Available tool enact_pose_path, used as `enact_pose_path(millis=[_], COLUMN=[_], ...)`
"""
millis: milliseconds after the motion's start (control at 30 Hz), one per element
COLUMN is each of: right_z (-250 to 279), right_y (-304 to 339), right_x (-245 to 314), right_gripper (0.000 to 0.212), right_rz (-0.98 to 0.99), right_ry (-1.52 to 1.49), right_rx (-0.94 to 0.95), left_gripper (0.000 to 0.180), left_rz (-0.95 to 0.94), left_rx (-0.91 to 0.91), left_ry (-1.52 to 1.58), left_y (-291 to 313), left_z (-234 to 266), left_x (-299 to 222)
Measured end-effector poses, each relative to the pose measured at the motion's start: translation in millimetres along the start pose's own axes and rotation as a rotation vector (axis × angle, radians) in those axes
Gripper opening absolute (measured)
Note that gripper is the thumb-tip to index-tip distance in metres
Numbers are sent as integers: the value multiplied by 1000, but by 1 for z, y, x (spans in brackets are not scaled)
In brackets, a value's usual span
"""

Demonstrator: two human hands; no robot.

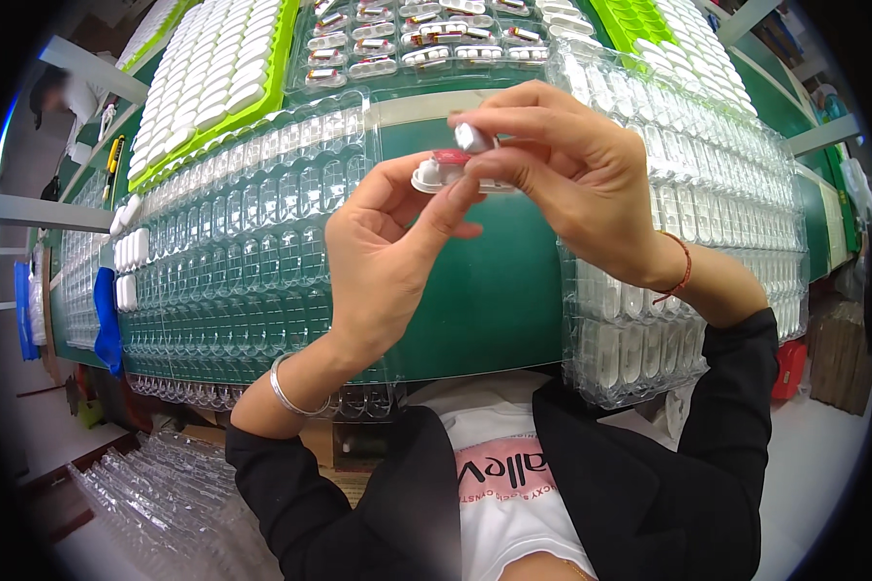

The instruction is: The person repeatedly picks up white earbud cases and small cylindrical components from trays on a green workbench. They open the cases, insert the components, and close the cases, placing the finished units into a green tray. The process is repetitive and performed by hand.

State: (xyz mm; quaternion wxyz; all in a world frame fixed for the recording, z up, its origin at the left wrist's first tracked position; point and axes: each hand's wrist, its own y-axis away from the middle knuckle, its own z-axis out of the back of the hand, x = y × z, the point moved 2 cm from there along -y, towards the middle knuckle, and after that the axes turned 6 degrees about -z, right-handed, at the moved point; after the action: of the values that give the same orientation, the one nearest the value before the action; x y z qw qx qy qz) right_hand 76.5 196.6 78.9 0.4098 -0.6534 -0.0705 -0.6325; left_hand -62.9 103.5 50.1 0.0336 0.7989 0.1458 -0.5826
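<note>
Evidently, a small white oval plastic shell (424,178) is held above the green tabletop (504,300), between the person's two hands. Its rim is gripped by the left hand (378,257), with the thumb laid along the near side; a red part (450,156) is seen at its upper side. A rounded silver-grey piece (471,137) is pinched between thumb and fingers of the right hand (591,184), just above the shell; whether the two are joined cannot be told.

Judged by its smallness and thin edge, the shell is expected to be light and fairly stiff, with a smooth surface liable to slip. The silver-grey piece is judged denser for its size and apt to roll. Hold is best taken across the shell's rim under light pressure, as thin edges may flex or crack; the silver-grey piece is best taken by its sides. Clear moulded trays (232,237) are set out at left; filled clear trays (639,339) are stacked at right.
</note>
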Motion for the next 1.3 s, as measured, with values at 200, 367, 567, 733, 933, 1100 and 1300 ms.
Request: enact_pose_path(millis=[200,367,567,733,933,1100,1300], right_z=[4,2,-1,0,-2,-2,-2], right_y=[0,4,6,7,8,11,9], right_x=[3,5,4,4,0,5,4], right_gripper=[34,36,35,32,29,28,35], right_rz=[190,299,278,282,325,252,258], right_ry=[312,423,391,371,369,353,318], right_rx=[53,33,23,38,48,47,42], left_gripper=[31,31,32,31,30,31,31], left_rz=[-163,-184,-217,-252,-351,-432,-474], left_rx=[-7,42,72,80,83,118,151], left_ry=[-4,-11,-112,-191,-139,-185,-117], left_y=[5,9,11,10,9,10,8], left_z=[7,10,11,11,12,13,17], left_x=[-6,-7,-12,-11,-6,-4,-3])
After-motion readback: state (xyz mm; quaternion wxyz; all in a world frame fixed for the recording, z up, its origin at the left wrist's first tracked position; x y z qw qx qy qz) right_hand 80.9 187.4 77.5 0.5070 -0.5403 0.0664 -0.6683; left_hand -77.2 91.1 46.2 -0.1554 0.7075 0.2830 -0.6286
